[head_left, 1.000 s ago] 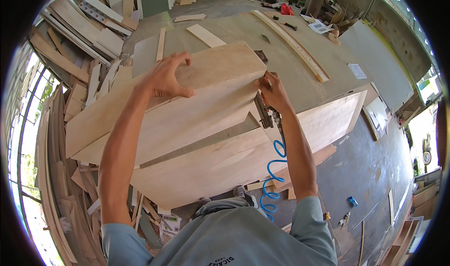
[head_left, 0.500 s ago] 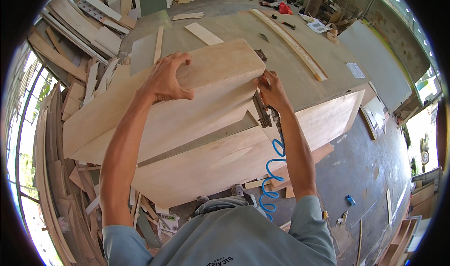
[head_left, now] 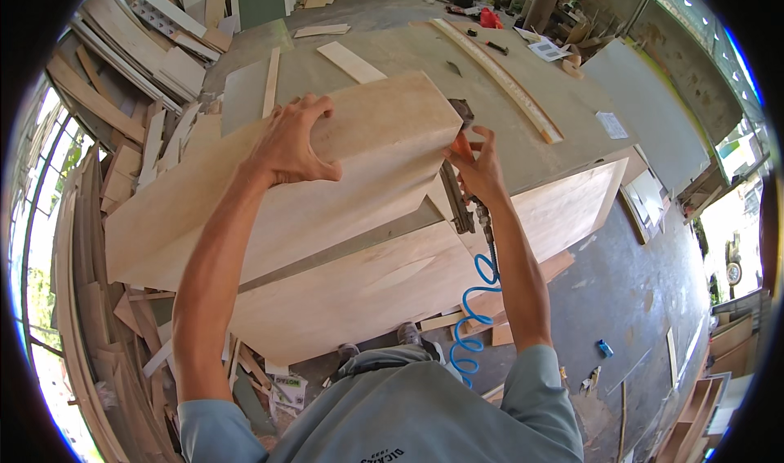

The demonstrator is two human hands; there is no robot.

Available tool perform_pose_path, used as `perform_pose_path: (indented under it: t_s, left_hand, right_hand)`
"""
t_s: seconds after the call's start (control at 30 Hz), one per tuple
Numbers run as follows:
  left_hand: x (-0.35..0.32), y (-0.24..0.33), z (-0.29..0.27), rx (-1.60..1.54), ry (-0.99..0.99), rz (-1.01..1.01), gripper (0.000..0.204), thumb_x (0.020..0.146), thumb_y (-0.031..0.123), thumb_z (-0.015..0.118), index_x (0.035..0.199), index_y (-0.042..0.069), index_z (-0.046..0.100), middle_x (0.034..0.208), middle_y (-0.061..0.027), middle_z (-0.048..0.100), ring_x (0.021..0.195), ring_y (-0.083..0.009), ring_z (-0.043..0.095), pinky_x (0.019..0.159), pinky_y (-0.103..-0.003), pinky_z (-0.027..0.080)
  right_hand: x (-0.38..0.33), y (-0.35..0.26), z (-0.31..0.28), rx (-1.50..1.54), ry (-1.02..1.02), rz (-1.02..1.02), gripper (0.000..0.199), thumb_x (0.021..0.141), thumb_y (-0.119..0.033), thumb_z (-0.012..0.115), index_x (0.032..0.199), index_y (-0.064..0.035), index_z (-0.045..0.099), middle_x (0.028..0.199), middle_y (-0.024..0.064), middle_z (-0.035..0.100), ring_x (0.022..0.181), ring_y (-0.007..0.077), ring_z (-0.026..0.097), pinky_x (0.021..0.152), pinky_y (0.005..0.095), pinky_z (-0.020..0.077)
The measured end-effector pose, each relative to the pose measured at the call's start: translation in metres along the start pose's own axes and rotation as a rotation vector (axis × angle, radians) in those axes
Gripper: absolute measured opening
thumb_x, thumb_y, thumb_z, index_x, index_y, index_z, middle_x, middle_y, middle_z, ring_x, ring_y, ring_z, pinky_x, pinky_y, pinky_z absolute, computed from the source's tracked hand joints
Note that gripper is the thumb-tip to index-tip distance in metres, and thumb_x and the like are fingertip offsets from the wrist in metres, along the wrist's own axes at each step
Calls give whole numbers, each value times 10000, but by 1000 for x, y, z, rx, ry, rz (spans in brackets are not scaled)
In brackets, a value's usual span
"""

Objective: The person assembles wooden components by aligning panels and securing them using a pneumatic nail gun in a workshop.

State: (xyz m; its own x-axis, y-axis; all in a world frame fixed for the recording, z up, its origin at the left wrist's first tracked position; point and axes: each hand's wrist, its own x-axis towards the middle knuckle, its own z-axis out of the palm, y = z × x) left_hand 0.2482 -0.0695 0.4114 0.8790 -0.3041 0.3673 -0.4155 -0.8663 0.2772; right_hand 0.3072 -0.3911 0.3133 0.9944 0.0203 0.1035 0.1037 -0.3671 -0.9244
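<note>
A long pale plywood box (head_left: 392, 108) lies tilted across the bench in front of me. My left hand (head_left: 296, 143) grips its upper near edge, thumb on the front side and curved fingers over the top. At the box's right end, my right hand (head_left: 478, 167) holds a nail gun (head_left: 459, 206) by its orange grip, with some fingers raised off it. The gun's dark head (head_left: 462, 112) shows just beyond the box's corner, and the box hides part of its body. From the gun's lower end hangs a coiled blue air hose (head_left: 467, 308).
The large workbench (head_left: 408, 46) carries a long narrow wooden strip (head_left: 498, 79), loose boards (head_left: 351, 61), a hammer (head_left: 496, 47) and paper sheets (head_left: 611, 125). Stacked boards (head_left: 106, 104) line the left side. Scrap wood and a small blue object (head_left: 604, 348) lie on the floor.
My right hand's fingers have loosened and lifted, so the nail gun's orange grip now shows. The gun's head shows slightly more past the box's corner. My left hand keeps its place on the box.
</note>
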Motion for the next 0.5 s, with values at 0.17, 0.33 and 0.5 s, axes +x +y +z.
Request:
perform_pose_path:
  t_s: [0.17,0.33,0.5]
  left_hand:
    - [-4,8,5,21,16,10,678,490,404,746,1033,48,550,985,-152,582,982,-338,567,902,-470,412]
    - [-7,10,6,34,18,6,697,494,411,748,1050,43,548,1004,-164,585,983,-346,571,917,-478,415]
    - [-7,14,3,38,7,6,692,498,411,747,1048,36,556,1013,-175,586,995,-360,575,911,-484,428]
  right_hand:
    - [-10,11,-21,-178,132,-58,967,692,-460,867,1390,-90,310,1190,211,560,1025,318,594,819,467,528]
    - [-33,-23,-9,-439,315,-209,1125,550,-608,889,1402,-164,305,1278,201,487,1324,356,316,952,509,448]
    - [-35,-43,14,-385,415,-368,1114,523,-629,884,1386,-171,349,1311,202,477,1290,363,299,994,513,408]
